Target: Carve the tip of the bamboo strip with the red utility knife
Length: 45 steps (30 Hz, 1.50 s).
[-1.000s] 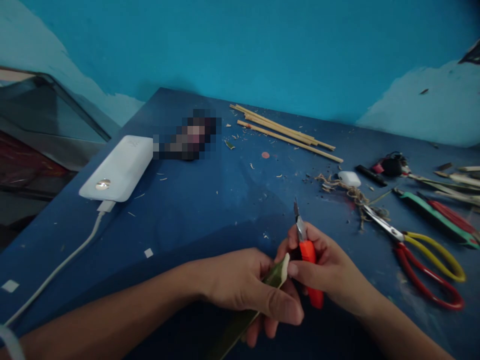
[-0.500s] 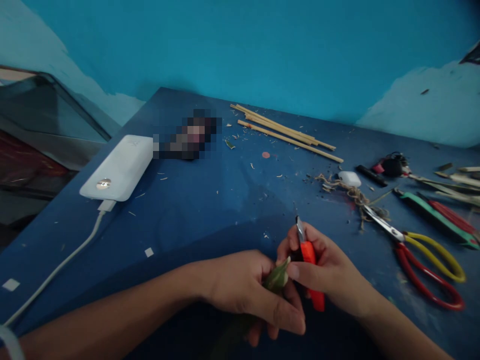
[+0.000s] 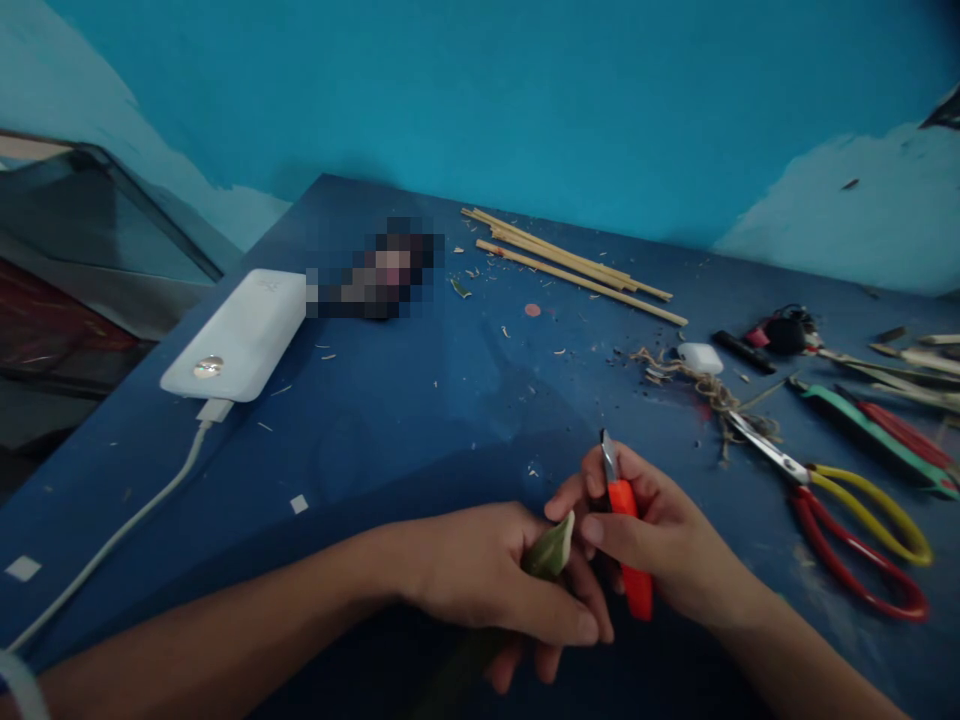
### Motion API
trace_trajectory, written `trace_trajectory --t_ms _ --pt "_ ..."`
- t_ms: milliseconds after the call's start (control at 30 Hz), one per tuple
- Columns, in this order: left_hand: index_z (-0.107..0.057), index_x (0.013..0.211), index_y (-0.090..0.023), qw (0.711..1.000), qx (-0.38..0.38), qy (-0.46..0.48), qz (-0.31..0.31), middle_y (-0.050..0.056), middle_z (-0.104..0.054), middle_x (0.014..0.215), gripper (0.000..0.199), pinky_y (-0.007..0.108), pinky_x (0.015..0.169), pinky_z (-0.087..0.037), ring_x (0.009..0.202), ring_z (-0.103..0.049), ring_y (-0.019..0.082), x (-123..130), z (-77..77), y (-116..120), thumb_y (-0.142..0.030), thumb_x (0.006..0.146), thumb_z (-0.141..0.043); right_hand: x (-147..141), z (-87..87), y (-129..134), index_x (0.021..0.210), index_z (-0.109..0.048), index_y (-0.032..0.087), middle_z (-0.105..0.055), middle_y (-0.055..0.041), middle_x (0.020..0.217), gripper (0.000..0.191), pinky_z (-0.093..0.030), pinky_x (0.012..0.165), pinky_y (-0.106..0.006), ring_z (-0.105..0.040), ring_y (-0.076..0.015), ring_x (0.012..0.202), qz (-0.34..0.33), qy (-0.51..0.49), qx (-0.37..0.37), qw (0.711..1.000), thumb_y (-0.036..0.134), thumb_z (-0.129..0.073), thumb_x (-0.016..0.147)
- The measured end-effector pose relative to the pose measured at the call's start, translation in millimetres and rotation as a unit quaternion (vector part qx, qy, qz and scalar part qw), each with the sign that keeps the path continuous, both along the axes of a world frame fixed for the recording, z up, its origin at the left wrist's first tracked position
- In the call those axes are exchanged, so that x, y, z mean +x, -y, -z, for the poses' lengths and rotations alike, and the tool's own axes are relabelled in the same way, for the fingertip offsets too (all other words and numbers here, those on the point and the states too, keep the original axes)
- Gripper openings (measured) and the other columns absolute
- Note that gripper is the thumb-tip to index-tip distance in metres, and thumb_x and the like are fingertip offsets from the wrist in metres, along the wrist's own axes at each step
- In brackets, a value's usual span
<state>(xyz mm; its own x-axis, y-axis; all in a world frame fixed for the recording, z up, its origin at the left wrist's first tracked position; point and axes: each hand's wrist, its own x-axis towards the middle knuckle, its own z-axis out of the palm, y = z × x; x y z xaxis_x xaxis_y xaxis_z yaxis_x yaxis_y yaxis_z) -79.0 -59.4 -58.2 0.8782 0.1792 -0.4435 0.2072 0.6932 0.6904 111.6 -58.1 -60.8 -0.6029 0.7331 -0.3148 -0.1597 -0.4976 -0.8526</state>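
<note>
My left hand [image 3: 502,580] is closed around a green stalk [image 3: 551,550], likely plant material, whose pale cut end sticks up between thumb and fingers. The rest of the stalk runs down toward me in shadow. Held in my right hand [image 3: 652,530] is an orange utility knife [image 3: 631,550], its metal blade [image 3: 608,456] pointing up and away from me. The right thumb and forefinger are close beside the stalk's cut end, just apart from it.
A white power bank [image 3: 236,335] with a cable lies left. Wooden sticks [image 3: 577,262] lie at the back. Right of my hands are red-and-yellow-handled scissors [image 3: 817,500], tangled twine [image 3: 705,390], a white case [image 3: 700,358] and green-handled pliers [image 3: 870,435]. Shavings dot the blue table [image 3: 390,420].
My right hand has shifted slightly right with the knife, and its fingers have come off the stalk's end. More of the pale cut end shows. My left hand has barely moved.
</note>
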Motion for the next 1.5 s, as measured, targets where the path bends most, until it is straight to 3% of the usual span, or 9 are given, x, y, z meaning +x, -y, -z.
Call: trace_trajectory --t_ms 300,767,1000,1500 --pt "-0.065 0.094 -0.017 1.000 0.011 -0.006 0.014 -0.004 -0.060 0.062 0.016 0.016 0.044 -0.046 0.042 -0.055 0.006 -2 0.3 -2 -0.021 0.079 -0.061 -1 -3.7 1 0.086 -0.052 0.022 -0.068 -0.0009 0.086 0.018 -0.049 0.055 -0.022 -0.061 -0.0111 0.063 -0.021 0.011 0.020 1.000 0.019 -0.068 0.078" --pt "-0.065 0.090 -0.015 0.999 -0.031 -0.010 0.008 -0.003 -0.061 0.061 0.015 0.017 0.048 -0.048 0.047 -0.058 0.006 0 -4.8 -1 -0.019 0.075 -0.066 -1 -3.1 0 0.086 -0.050 0.023 -0.066 0.0006 0.085 0.019 -0.049 0.055 -0.022 -0.061 -0.0095 0.063 -0.026 -0.016 0.025 0.999 0.016 -0.067 0.079" --pt "-0.063 0.092 -0.015 0.999 -0.044 0.003 -0.002 -0.003 -0.061 0.059 0.014 0.017 0.047 -0.048 0.045 -0.057 0.006 0 -2.0 -1 -0.016 0.078 -0.062 -3 -8.1 -1 0.085 -0.049 0.023 -0.066 0.0026 0.084 0.023 -0.048 0.052 -0.021 -0.061 -0.0085 0.060 -0.019 -0.028 0.002 0.999 0.015 -0.068 0.078" --pt "-0.060 0.097 -0.016 0.999 -0.043 0.031 -0.009 -0.004 -0.059 0.059 0.015 0.016 0.045 -0.047 0.044 -0.056 0.006 2 2.7 0 -0.017 0.083 -0.054 3 2.9 -1 0.088 -0.048 0.024 -0.064 0.0039 0.087 0.023 -0.048 0.054 -0.018 -0.057 -0.0059 0.061 0.000 -0.029 0.020 0.999 0.015 -0.067 0.080"
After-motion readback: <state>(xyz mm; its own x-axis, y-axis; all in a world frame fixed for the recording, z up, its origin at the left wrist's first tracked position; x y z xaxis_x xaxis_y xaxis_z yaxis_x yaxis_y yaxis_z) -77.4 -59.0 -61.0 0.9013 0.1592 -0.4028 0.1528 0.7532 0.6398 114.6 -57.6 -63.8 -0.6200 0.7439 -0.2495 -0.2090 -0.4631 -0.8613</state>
